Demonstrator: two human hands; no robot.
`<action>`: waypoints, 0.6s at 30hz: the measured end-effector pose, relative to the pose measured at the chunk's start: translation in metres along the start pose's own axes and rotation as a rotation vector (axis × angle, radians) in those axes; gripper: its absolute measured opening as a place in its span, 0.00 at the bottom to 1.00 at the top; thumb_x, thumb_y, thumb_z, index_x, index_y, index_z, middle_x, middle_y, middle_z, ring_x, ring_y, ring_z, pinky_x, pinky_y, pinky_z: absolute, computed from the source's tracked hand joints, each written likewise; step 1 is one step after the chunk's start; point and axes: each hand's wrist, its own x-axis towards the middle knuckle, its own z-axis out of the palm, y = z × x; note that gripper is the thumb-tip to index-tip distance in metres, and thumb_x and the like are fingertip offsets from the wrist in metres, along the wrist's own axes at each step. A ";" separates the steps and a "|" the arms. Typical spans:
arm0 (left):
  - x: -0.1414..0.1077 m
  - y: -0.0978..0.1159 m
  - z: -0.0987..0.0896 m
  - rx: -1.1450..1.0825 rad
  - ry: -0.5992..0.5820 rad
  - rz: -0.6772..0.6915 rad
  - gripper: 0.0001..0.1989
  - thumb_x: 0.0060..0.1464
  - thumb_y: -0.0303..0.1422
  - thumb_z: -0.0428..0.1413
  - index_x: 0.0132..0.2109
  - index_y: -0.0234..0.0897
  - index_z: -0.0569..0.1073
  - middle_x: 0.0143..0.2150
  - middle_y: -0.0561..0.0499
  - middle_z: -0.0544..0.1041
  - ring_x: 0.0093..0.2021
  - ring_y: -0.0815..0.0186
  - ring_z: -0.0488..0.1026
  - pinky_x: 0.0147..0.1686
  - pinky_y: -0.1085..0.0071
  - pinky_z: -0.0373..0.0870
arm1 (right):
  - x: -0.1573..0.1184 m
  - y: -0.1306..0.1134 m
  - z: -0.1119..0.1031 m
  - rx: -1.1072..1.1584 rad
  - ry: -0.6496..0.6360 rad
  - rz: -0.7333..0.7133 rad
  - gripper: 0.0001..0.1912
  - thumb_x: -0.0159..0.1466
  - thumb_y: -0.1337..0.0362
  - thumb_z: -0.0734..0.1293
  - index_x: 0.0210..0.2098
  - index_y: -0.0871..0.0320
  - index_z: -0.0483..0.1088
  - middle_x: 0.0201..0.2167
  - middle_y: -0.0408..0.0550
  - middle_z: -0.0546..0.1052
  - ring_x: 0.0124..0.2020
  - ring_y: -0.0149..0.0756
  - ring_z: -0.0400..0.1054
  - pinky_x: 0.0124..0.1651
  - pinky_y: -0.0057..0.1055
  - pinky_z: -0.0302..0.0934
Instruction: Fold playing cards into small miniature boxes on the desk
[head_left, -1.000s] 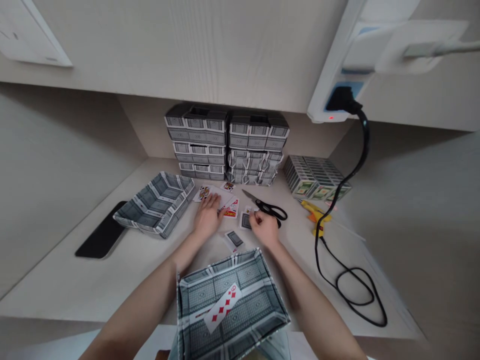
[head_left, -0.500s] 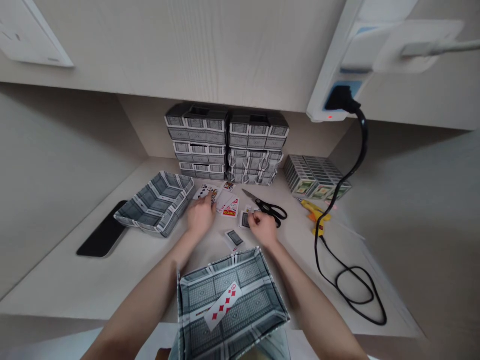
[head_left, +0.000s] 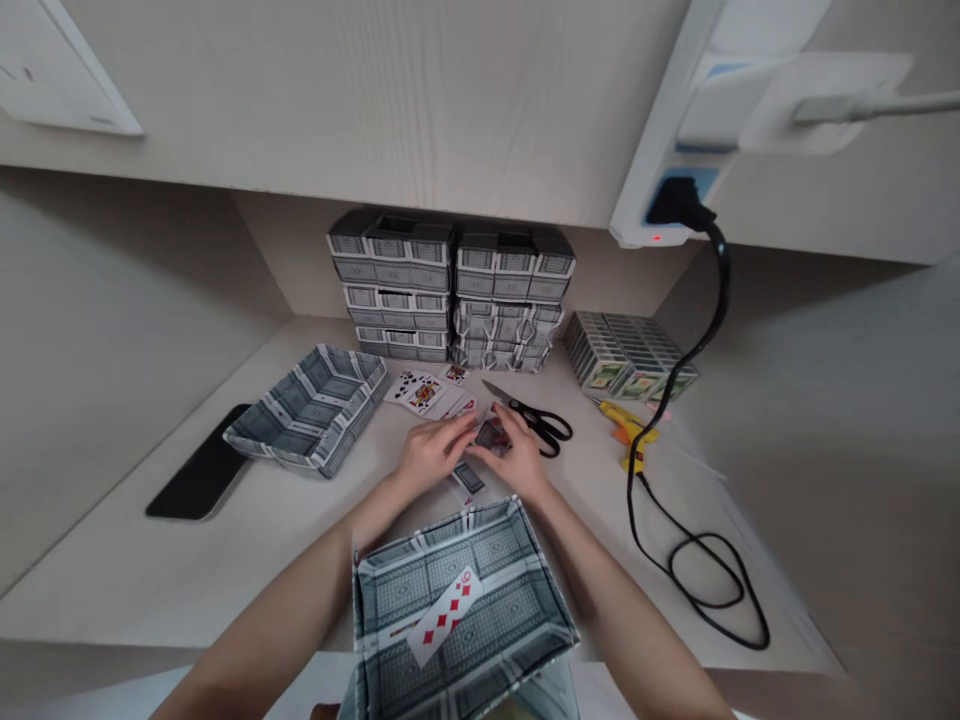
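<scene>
My left hand [head_left: 433, 455] and my right hand [head_left: 517, 458] meet over the middle of the table, around a small group of playing cards [head_left: 490, 434] with dark backs. The fingers of both are bent in at the cards' edges; how many cards there are is hard to tell. Just below lies another back-up card [head_left: 469, 478]. Face-up playing cards [head_left: 421, 392] spread beyond my left hand. Black-handled scissors [head_left: 536, 415] lie just past my right hand. Between my forearms sits a box made of playing cards [head_left: 499, 600], with a cut strip of a diamond card [head_left: 446, 615] inside.
A card-made tray [head_left: 304, 405] stands at left, beside a black phone [head_left: 199, 470]. Stacked card boxes [head_left: 454, 285] line the back wall, with packs of cards [head_left: 626, 355] to their right. A yellow glue gun [head_left: 628, 432] and its looping black cord [head_left: 712, 600] occupy the right side.
My left hand has left the face-up cards and come right and down towards my right hand. My right hand has opened from a fist around the small cards' edge.
</scene>
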 end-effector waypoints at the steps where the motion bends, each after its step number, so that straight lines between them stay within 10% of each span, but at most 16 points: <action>1: 0.000 0.002 0.000 -0.032 -0.018 0.016 0.15 0.55 0.35 0.50 0.49 0.38 0.70 0.41 0.48 0.77 0.39 0.66 0.75 0.42 0.69 0.71 | 0.000 0.001 0.000 -0.015 0.005 -0.010 0.37 0.48 0.56 0.70 0.56 0.57 0.59 0.52 0.58 0.65 0.49 0.46 0.63 0.43 0.38 0.64; 7: 0.001 0.010 -0.002 -0.274 -0.123 -0.048 0.17 0.54 0.34 0.50 0.51 0.39 0.67 0.41 0.49 0.77 0.41 0.66 0.75 0.44 0.70 0.71 | 0.000 -0.002 -0.004 -0.018 -0.011 -0.079 0.33 0.49 0.60 0.69 0.54 0.59 0.61 0.50 0.55 0.69 0.52 0.45 0.61 0.54 0.41 0.56; 18: 0.009 0.011 -0.004 -0.314 -0.090 -0.143 0.23 0.45 0.39 0.59 0.48 0.39 0.68 0.48 0.44 0.72 0.50 0.60 0.68 0.49 0.61 0.65 | 0.003 -0.011 0.001 0.402 0.108 0.184 0.22 0.50 0.56 0.69 0.42 0.59 0.67 0.38 0.50 0.75 0.38 0.39 0.70 0.43 0.36 0.64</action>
